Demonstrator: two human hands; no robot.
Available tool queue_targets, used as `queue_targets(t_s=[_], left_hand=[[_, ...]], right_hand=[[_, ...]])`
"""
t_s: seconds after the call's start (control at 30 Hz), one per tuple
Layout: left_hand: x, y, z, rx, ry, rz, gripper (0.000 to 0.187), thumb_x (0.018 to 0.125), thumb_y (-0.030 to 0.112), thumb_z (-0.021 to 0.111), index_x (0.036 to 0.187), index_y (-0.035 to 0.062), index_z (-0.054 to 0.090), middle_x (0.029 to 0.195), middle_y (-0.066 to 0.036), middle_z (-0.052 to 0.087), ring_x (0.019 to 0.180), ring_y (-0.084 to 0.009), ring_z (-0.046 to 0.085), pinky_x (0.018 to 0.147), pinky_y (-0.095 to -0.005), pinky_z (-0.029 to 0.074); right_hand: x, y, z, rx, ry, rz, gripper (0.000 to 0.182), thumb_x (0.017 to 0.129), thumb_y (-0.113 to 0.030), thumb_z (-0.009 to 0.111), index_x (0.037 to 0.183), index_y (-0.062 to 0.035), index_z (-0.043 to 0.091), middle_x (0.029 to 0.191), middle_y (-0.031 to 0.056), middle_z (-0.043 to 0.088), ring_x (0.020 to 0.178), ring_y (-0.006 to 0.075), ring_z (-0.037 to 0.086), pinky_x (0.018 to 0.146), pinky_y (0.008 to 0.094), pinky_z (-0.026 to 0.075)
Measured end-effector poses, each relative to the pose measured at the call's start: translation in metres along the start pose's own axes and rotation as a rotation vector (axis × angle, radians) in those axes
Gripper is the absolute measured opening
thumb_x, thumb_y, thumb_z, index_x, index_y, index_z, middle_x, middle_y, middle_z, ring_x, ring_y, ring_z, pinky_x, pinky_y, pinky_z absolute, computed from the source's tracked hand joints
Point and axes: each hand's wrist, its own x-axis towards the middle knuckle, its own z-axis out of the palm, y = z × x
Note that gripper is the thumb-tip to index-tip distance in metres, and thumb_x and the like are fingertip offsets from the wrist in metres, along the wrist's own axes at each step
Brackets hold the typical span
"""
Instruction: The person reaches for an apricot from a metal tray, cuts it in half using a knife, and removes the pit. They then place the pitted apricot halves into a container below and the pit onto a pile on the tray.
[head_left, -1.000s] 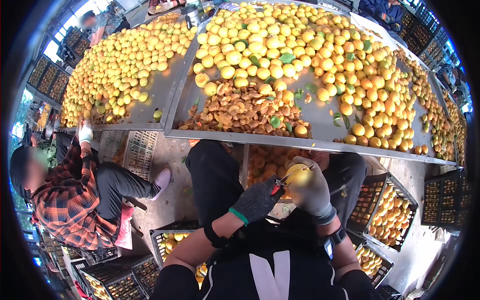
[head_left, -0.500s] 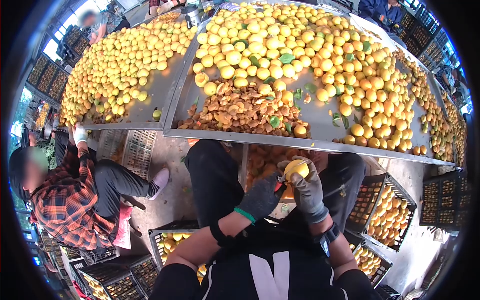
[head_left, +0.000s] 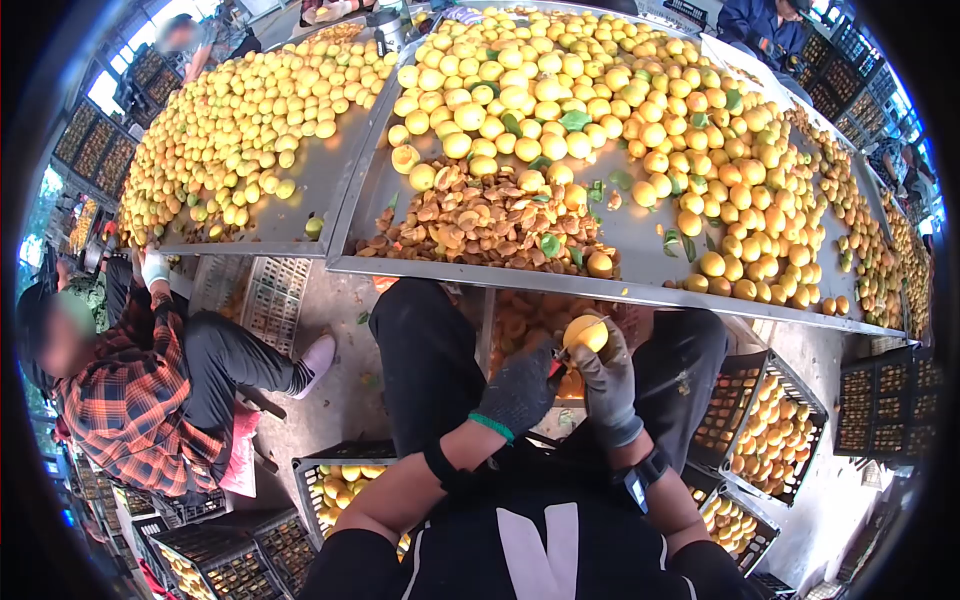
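Note:
My left hand (head_left: 517, 392), in a dark glove with a green cuff, is closed around a small tool (head_left: 556, 369) with a red handle, probably a knife; its blade is mostly hidden. A yellow apricot (head_left: 586, 333) sits in the fingers of my right hand (head_left: 609, 385), which wears a grey glove. Both hands are close together above my lap, with the tool right beside the fruit. Beneath them, partly covered by the hands, a container of orange fruit pieces (head_left: 515, 318) stands under the table edge.
The metal table (head_left: 640, 235) carries many whole apricots (head_left: 520, 95), some leaves and a heap of orange-brown pieces (head_left: 480, 220). Crates of apricots (head_left: 775, 430) stand at my right, another crate (head_left: 345, 490) at my left. A person in a plaid shirt (head_left: 125, 400) sits on the left.
The apricot has shifted slightly up and left and looks turned in my right hand. My left hand has moved slightly, still around the red-handled tool.

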Motion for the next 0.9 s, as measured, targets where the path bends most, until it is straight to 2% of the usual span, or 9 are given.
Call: queue_targets(t_s=[0.03, 0.1, 0.13, 0.3, 0.4, 0.57, 0.73, 0.8, 0.9], left_hand=[[-0.003, 0.001, 0.005, 0.0, 0.003, -0.003, 0.045, 0.086, 0.025, 0.06, 0.124, 0.0026, 0.051, 0.08, -0.025, 0.063, 0.076, -0.0427, 0.062, 0.065, -0.0499, 0.05], [-0.008, 0.002, 0.01, 0.028, 0.067, 0.049, 0.043, 0.087, 0.023, 0.059, 0.124, 0.0027, 0.051, 0.078, -0.023, 0.063, 0.074, -0.0412, 0.063, 0.064, -0.0492, 0.05], [-0.005, 0.0, 0.007, 0.034, 0.069, 0.049, 0.043, 0.087, 0.023, 0.059, 0.124, 0.0027, 0.051, 0.078, -0.023, 0.063, 0.074, -0.0412, 0.063, 0.064, -0.0492, 0.05], [0.001, -0.006, -0.002, 0.218, 0.033, 0.064, 0.042, 0.087, 0.022, 0.058, 0.123, 0.0015, 0.052, 0.076, -0.02, 0.063, 0.07, -0.0357, 0.064, 0.06, -0.0466, 0.05], [-0.004, -0.006, -0.001, 0.26, 0.049, 0.117, 0.041, 0.087, 0.014, 0.053, 0.128, 0.0052, 0.052, 0.085, -0.016, 0.066, 0.072, -0.0335, 0.065, 0.062, -0.0444, 0.051], [0.001, -0.015, 0.003, 0.378, 0.051, 0.132, 0.039, 0.088, 0.015, 0.053, 0.126, 0.0091, 0.054, 0.081, -0.012, 0.066, 0.068, -0.0293, 0.066, 0.056, -0.0407, 0.05], [0.004, -0.009, -0.006, 0.413, 0.079, 0.183, 0.034, 0.088, 0.017, 0.054, 0.121, 0.0107, 0.058, 0.08, -0.01, 0.065, 0.067, -0.0266, 0.065, 0.054, -0.0388, 0.05], [0.002, -0.007, -0.008, 0.363, 0.195, 0.265, 0.027, 0.084, 0.015, 0.059, 0.11, 0.0093, 0.061, 0.081, -0.012, 0.065, 0.071, -0.0298, 0.065, 0.058, -0.0402, 0.051], [0.004, -0.004, -0.011, 0.393, 0.138, 0.243, 0.026, 0.087, 0.019, 0.057, 0.111, 0.01, 0.06, 0.084, -0.009, 0.065, 0.069, -0.0257, 0.065, 0.055, -0.0374, 0.051]], right_hand=[[-0.004, 0.002, 0.001, 0.0, -0.004, 0.002, 0.045, 0.096, -0.026, 0.057, 0.13, -0.0001, 0.044, 0.111, 0.0065, 0.058, 0.101, 0.0143, 0.056, 0.089, 0.0283, 0.047], [-0.009, 0.003, 0.008, 0.031, 0.039, 0.208, 0.044, 0.101, -0.035, 0.043, 0.127, 0.0009, 0.047, 0.113, 0.0081, 0.059, 0.102, 0.0147, 0.057, 0.091, 0.0281, 0.046], [-0.006, 0.003, 0.014, 0.226, 0.025, 0.181, 0.05, 0.103, -0.039, 0.031, 0.125, 0.0015, 0.05, 0.116, 0.0096, 0.06, 0.104, 0.0154, 0.057, 0.093, 0.0281, 0.045], [0.001, -0.007, 0.002, 0.418, -0.052, 0.247, 0.045, 0.102, -0.035, 0.038, 0.125, 0.0019, 0.049, 0.119, 0.0109, 0.059, 0.109, 0.0177, 0.056, 0.097, 0.0298, 0.043], [-0.003, 0.001, -0.005, 0.161, -0.146, 0.249, 0.048, 0.1, -0.038, 0.043, 0.127, 0.0009, 0.048, 0.122, 0.0117, 0.058, 0.113, 0.0195, 0.055, 0.101, 0.032, 0.04], [0.001, 0.0, 0.013, 0.928, 0.027, 0.507, 0.053, 0.096, -0.045, 0.049, 0.128, -0.0017, 0.047, 0.125, 0.0119, 0.054, 0.117, 0.0221, 0.051, 0.104, 0.0346, 0.037], [0.001, -0.01, 0.007, 0.786, 0.049, 0.429, 0.051, 0.096, -0.043, 0.05, 0.128, -0.0031, 0.047, 0.122, 0.0114, 0.055, 0.112, 0.0211, 0.053, 0.1, 0.0342, 0.04], [-0.001, -0.019, 0.009, 0.747, 0.028, 0.406, 0.049, 0.096, -0.041, 0.052, 0.128, -0.0035, 0.047, 0.12, 0.0113, 0.056, 0.109, 0.0204, 0.055, 0.098, 0.0337, 0.042], [-0.002, -0.032, 0.013, 0.426, -0.034, 0.225, 0.042, 0.097, -0.033, 0.054, 0.126, -0.0028, 0.049, 0.115, 0.011, 0.059, 0.102, 0.0192, 0.058, 0.091, 0.0319, 0.047]])
